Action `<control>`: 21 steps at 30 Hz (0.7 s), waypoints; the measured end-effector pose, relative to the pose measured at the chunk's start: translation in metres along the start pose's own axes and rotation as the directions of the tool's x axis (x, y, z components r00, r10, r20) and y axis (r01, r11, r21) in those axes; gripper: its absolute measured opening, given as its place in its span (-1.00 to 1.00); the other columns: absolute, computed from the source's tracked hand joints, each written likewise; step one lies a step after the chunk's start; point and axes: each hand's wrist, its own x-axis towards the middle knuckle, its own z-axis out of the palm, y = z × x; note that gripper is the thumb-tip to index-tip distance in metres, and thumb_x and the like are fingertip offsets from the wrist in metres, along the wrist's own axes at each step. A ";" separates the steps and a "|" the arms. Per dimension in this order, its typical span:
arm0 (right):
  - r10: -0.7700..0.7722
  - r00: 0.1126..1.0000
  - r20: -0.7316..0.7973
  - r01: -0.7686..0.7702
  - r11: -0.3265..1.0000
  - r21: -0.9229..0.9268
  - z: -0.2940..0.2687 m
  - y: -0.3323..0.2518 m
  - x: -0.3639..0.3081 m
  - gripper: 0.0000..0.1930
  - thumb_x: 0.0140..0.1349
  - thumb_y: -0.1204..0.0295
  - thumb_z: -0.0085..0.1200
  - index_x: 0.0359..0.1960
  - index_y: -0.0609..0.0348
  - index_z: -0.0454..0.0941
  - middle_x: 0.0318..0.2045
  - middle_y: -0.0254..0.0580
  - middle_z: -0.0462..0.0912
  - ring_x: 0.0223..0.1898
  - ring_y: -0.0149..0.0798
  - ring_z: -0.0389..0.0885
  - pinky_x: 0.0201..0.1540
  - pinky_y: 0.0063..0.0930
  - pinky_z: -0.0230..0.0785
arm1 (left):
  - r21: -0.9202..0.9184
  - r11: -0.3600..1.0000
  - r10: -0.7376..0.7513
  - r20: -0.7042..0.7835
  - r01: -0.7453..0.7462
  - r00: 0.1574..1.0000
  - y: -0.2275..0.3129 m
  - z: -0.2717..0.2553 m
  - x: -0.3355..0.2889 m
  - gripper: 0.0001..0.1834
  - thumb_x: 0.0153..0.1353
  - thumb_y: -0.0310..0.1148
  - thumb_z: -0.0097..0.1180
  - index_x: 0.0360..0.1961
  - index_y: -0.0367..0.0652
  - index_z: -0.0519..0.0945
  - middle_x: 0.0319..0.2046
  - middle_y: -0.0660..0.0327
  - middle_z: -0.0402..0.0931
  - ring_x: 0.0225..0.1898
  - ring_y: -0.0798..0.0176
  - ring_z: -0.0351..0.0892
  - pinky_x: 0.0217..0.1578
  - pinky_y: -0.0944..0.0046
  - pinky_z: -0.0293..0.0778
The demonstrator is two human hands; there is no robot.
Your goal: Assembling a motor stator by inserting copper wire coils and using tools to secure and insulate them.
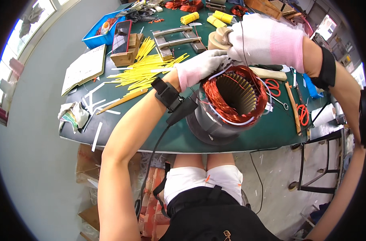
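Observation:
A motor stator [215, 126] stands on the green table in front of me, its dark round housing topped by a ring of red-brown copper windings [216, 98]. White tubing loops around the windings, and yellowish slot liners line the bore. My left hand [205, 66], in a white glove with a pink cuff, is closed at the stator's far left rim, beside wire ends and white tubing. Just above it is my right hand [255, 40], gloved alike, its fingers curled together. A thin dark wire crosses in front of the right glove. What either set of fingertips pinches is hidden.
Tan tape rolls [216, 41] sit by my right hand. Yellow strips [144, 70], a phone [122, 37] on a wooden block, a notebook [84, 68] and a blue tray [95, 39] lie left. Right are a mallet [269, 74], red-handled scissors [272, 86] and a wooden stick [292, 106].

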 end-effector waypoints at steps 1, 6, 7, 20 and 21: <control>-0.073 0.997 -0.038 0.070 0.995 -0.069 0.000 0.001 -0.010 -0.89 -0.01 0.39 0.08 -0.59 0.15 0.50 -0.61 -0.07 0.49 -0.52 -0.04 0.56 -0.43 -0.23 0.43 | 0.166 0.982 0.068 0.120 -0.087 0.990 -0.013 -0.013 0.011 -0.66 0.32 -0.30 -0.23 -0.06 -0.33 0.45 -0.24 0.27 0.48 -0.23 0.44 0.36 -0.14 0.40 0.33; -0.091 0.913 -0.397 0.108 0.994 0.020 0.043 0.015 -0.049 -0.85 0.03 0.39 0.14 -0.48 0.21 0.50 -0.26 -0.07 0.52 -0.32 -0.03 0.53 -0.29 -0.21 0.40 | 0.382 0.910 0.238 -0.163 -0.161 0.958 -0.007 -0.018 -0.021 -0.57 0.36 -0.18 -0.22 0.03 -0.32 0.44 -0.09 0.17 0.50 -0.07 0.37 0.42 -0.03 0.36 0.32; 0.152 0.911 -0.383 -0.049 0.963 0.265 0.053 0.012 -0.066 -0.82 0.08 0.34 0.13 -0.44 0.21 0.51 -0.31 -0.06 0.52 -0.32 0.00 0.52 -0.28 -0.20 0.38 | 0.409 0.901 0.269 -0.266 -0.144 0.926 -0.004 -0.019 -0.035 -0.57 0.36 -0.18 -0.23 0.01 -0.32 0.46 -0.09 0.16 0.51 -0.05 0.36 0.43 -0.01 0.34 0.31; 0.363 0.901 -0.238 -0.032 0.603 0.797 0.099 -0.012 -0.067 -0.69 0.14 0.23 0.04 -0.21 0.20 0.48 -0.26 0.04 0.52 -0.17 0.04 0.51 -0.06 -0.21 0.35 | 0.269 0.963 0.067 -0.281 0.012 0.957 0.008 -0.001 -0.039 -0.77 0.26 -0.38 0.03 -0.14 -0.29 0.55 -0.29 0.29 0.56 -0.27 0.52 0.47 -0.22 0.47 0.43; 0.323 0.923 -0.208 -0.013 0.567 0.824 0.093 -0.016 -0.054 -0.69 0.14 0.23 0.03 -0.21 0.22 0.48 -0.29 0.05 0.53 -0.18 0.03 0.52 -0.08 -0.22 0.36 | 0.298 0.955 0.092 -0.297 0.001 0.950 0.008 -0.003 -0.040 -0.78 0.26 -0.39 0.03 -0.14 -0.28 0.57 -0.30 0.29 0.57 -0.29 0.52 0.48 -0.24 0.47 0.44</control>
